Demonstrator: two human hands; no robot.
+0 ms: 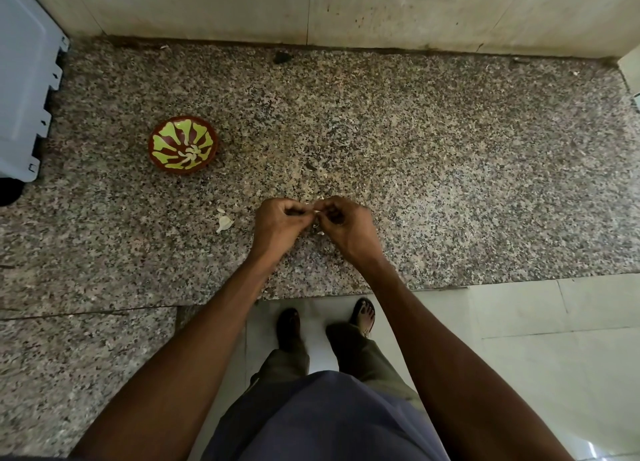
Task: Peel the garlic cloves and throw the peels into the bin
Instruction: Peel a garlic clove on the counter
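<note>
Two bare hands are meeting over a speckled granite counter (433, 155), just below the middle of the head view. Left hand (277, 223): fingers curling inward, tips pinching at a small pale garlic clove (316, 212) that is showing only as a sliver between the two hands. Right hand (346, 223): fingers likewise curling, thumb and fingertips closing on the same clove from the opposite side, so both hands are working together, knuckles nearly touching. How much skin is remaining on the clove cannot be told; it is mostly hidden by the fingers. One small pale scrap of peel (320, 233) is lying on the counter directly under the hands, at six o'clock from the clove. One whole unpeeled clove (225, 223) is lying at nine o'clock from the left hand, near it but apart, with a thin peel flake (220, 211) sitting just beside it at twelve o'clock. One small round bowl (183, 144), brown with a green-yellow petal pattern, is standing at ten o'clock from the hands, well apart, and is holding a few whitish cloves at its centre. One pale grey plastic object (24, 90) is occupying the far nine o'clock edge of the counter; its kind cannot be told. One person is standing at six o'clock, sandalled feet (362, 313) showing on pale floor tiles (536, 356) below the counter edge.
</note>
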